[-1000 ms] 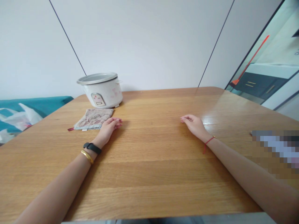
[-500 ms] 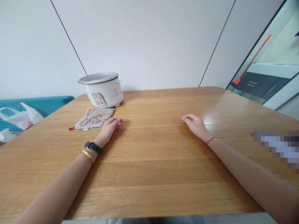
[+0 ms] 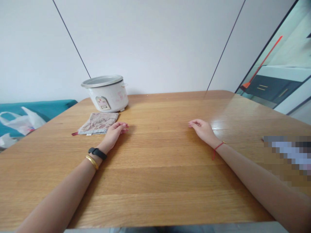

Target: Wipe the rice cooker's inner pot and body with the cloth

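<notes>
My left hand (image 3: 113,134) lies flat on the wooden table (image 3: 160,168), fingers stretched out and holding nothing. Its fingertips rest just right of a folded patterned cloth (image 3: 98,123), close to its edge. Behind the cloth stands a white rice cooker (image 3: 106,93) without a lid. My right hand (image 3: 202,130) rests on the table to the right, fingers loosely curled and relaxed, with nothing in it. A black band and gold bangle are on my left wrist, a red string on my right.
A teal sofa (image 3: 41,108) with white plastic bags (image 3: 18,124) sits left of the table. A blurred-out object (image 3: 286,155) lies at the table's right edge. A white wall stands behind, a doorway to another room at the right.
</notes>
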Available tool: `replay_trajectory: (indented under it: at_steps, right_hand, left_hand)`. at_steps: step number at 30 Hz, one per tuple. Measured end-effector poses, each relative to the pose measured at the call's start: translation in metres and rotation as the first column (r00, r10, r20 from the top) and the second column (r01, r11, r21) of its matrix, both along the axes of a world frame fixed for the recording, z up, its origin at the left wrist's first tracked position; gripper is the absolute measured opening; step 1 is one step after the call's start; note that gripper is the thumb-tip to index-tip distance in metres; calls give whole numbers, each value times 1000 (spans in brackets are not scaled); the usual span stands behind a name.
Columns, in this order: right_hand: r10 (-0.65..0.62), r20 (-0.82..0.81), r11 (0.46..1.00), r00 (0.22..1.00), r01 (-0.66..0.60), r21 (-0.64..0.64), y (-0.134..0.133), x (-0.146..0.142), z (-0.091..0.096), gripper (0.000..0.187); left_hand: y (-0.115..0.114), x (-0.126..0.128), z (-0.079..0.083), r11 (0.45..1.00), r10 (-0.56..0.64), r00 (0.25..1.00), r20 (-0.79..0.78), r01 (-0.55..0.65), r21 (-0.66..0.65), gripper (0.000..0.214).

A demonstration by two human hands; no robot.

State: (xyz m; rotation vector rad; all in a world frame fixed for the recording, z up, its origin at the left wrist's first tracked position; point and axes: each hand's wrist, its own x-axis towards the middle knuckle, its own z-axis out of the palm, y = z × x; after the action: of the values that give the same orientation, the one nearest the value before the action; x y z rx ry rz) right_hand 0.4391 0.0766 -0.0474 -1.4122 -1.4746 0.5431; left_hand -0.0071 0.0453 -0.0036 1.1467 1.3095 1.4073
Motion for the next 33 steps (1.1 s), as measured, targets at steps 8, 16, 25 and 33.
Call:
replay_trajectory:
  at_steps: [8, 16, 25, 33]
  right_hand:
    - [2, 6, 1000, 1000, -2, -10, 1, 1, -1, 29]
    - [-6, 21, 1000, 1000, 6, 4, 0, 0, -1, 31]
    - [0, 17, 1000, 1000, 0, 7, 1, 1, -2, 32]
    - [-2, 20, 1000, 1000, 2, -1, 0, 1, 0, 26]
  left_hand:
    - [0, 1, 0, 1000, 5, 1000, -10, -5, -8, 40]
    - [-3, 4, 3, 1000, 8, 1000, 1, -8, -18, 40]
    - [-3, 3, 3, 1000, 2, 1000, -19, -2, -10, 42]
    - [-1, 3, 0, 1000, -3, 999, -40, 3, 0, 45]
